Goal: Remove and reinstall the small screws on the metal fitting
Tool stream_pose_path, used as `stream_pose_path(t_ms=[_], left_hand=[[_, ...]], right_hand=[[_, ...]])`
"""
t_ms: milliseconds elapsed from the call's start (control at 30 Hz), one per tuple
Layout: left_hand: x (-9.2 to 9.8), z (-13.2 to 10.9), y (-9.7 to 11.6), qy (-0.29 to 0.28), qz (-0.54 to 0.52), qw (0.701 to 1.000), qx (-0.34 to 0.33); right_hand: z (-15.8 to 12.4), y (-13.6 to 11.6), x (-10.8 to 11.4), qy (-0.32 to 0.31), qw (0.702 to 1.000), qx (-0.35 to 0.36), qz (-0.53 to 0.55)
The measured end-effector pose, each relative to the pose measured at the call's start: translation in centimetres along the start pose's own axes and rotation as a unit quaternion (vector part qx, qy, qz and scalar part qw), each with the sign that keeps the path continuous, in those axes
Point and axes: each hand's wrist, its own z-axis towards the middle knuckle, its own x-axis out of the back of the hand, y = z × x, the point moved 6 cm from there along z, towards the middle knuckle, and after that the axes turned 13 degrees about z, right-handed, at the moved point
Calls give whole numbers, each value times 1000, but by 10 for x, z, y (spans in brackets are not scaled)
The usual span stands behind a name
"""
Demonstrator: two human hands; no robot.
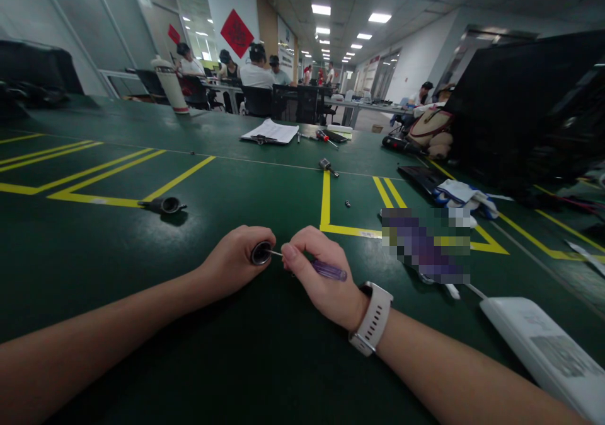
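Observation:
My left hand (236, 251) is closed around a dark round part with a metal rim (260, 253), its open end turned toward my right hand. In my right hand (326, 270) is a small screwdriver with a purple, see-through handle (329, 270). Its thin shaft reaches left into the opening of the round part; where the tip rests inside is hidden. Left of both hands, a dark cup-shaped part (167, 205) lies on its side on the table. Beyond the hands are a small metal part with a stem (328, 167) and a tiny metal piece (348, 203).
Yellow tape marks the green table (246, 185). Farther back lie a clipboard with papers (271, 132) and a red-handled screwdriver (326, 137). To the right are a pixelated purple object (420, 245), a cloth (466, 197) and a white power bank-like box (543, 349). A tumbler (171, 86) stands left.

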Motion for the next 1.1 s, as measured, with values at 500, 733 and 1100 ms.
stream_pose_path(t_ms=[500,733,1100], left_hand=[[3,1,3,11,-18,1000,-10],[2,1,2,5,1,1000,-3],[1,-1,2,-7,13,1000,7]], right_hand=[[2,11,-5,-2,999,-45,-20],[0,1,-6,-18,999,23,-35],[2,18,-4,9,995,-96,12]])
